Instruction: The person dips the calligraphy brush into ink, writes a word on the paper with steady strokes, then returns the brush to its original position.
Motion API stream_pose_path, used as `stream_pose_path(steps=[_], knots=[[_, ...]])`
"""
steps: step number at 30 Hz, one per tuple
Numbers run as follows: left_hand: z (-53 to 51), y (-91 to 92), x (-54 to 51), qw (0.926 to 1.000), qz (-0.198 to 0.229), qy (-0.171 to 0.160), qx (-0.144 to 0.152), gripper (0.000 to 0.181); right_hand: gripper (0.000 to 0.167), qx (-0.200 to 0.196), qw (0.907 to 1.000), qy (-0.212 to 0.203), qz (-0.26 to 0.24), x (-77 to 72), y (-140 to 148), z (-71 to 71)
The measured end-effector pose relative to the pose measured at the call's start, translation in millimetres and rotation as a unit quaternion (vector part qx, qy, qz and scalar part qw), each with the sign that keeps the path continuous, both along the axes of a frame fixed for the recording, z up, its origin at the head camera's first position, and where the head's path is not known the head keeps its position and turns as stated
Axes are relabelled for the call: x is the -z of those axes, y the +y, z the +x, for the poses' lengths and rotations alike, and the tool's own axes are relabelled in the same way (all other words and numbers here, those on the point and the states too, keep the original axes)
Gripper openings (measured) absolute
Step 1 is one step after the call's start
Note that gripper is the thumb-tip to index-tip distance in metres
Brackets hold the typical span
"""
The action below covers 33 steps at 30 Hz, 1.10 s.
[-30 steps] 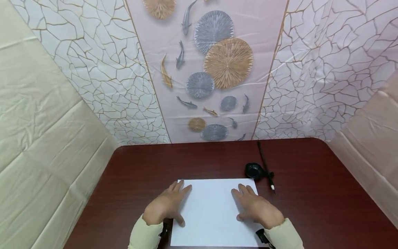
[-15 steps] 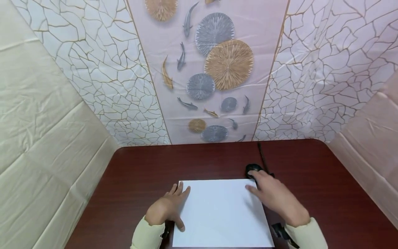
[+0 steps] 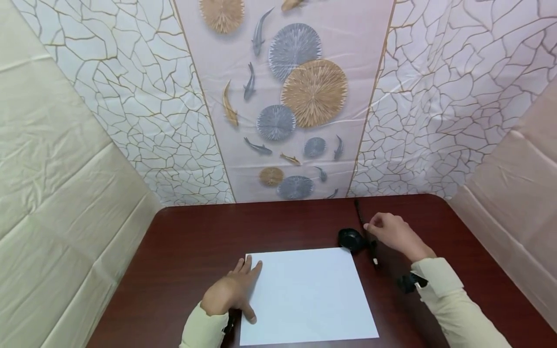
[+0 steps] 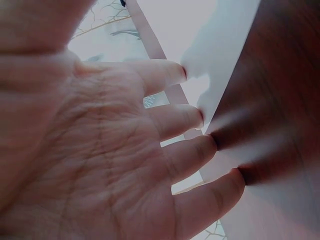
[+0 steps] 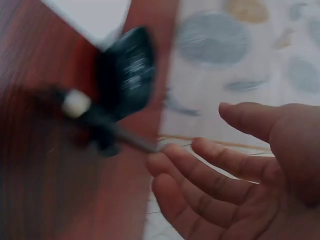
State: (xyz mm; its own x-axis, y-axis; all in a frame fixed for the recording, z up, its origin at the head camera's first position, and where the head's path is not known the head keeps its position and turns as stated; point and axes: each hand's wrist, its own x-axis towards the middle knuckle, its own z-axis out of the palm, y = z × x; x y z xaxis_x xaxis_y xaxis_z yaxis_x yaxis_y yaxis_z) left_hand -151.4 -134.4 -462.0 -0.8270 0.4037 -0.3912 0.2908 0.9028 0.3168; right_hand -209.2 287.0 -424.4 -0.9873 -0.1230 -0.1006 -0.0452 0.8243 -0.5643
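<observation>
From my remote station, I monitored both hands in the head view. The sheet of paper (image 3: pixel 309 295) lay flat on the counter (image 3: pixel 196 232) at lower centre of the frame. The left hand (image 3: pixel 230 292) rested across its left edge, fingers spread and thumb apart. In the left wrist view, two fingertips met the paper and two met the counter beyond its edge; I judged that this bridging placement served to steady the sheet.

The brush (image 3: pixel 372 249) lay right of centre, just beside the black dish (image 3: pixel 350 239), near the paper's upper right corner. Its pale-banded end pointed toward the bottom of the frame, presumably for easy access from the right. The right hand (image 3: pixel 397 236) was at the brush shaft, fingers loosely bent; the right wrist view showed the thumb clear of them, pinching nothing. I could not tell whether a fingertip touched the shaft.
</observation>
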Motion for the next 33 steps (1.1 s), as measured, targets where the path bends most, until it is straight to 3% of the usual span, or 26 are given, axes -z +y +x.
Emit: stream_pose_path(steps=[7,13,17,20,24,33], knots=[[1.6,-3.1,5.0,0.9999,0.009,-0.012,-0.005,0.133,0.027,0.018,0.9993,-0.034,-0.004,33.1,7.9,-27.6],[0.7,-2.9,10.0,0.9994,0.005,-0.031,-0.015,0.136,0.029,0.052,0.997,-0.057,0.0,45.5,5.9,-39.1],[-9.9,-8.2,32.4,0.999,0.011,-0.041,-0.013,0.143,0.039,0.061,0.9956,-0.07,0.007,49.0,5.9,-45.0],[-10.9,-6.5,29.0,0.9989,0.008,-0.045,-0.012,0.142,0.042,0.066,0.9948,-0.077,0.009,50.9,7.6,-48.4],[-5.4,2.1,5.1,0.9985,-0.008,-0.051,-0.017,0.137,0.04,0.069,0.9946,-0.077,0.013,50.5,9.1,-50.4],[-7.6,-0.4,3.8,0.9988,-0.016,-0.042,-0.017,0.136,0.036,0.064,0.9946,-0.08,-0.018,37.8,6.9,-57.0]])
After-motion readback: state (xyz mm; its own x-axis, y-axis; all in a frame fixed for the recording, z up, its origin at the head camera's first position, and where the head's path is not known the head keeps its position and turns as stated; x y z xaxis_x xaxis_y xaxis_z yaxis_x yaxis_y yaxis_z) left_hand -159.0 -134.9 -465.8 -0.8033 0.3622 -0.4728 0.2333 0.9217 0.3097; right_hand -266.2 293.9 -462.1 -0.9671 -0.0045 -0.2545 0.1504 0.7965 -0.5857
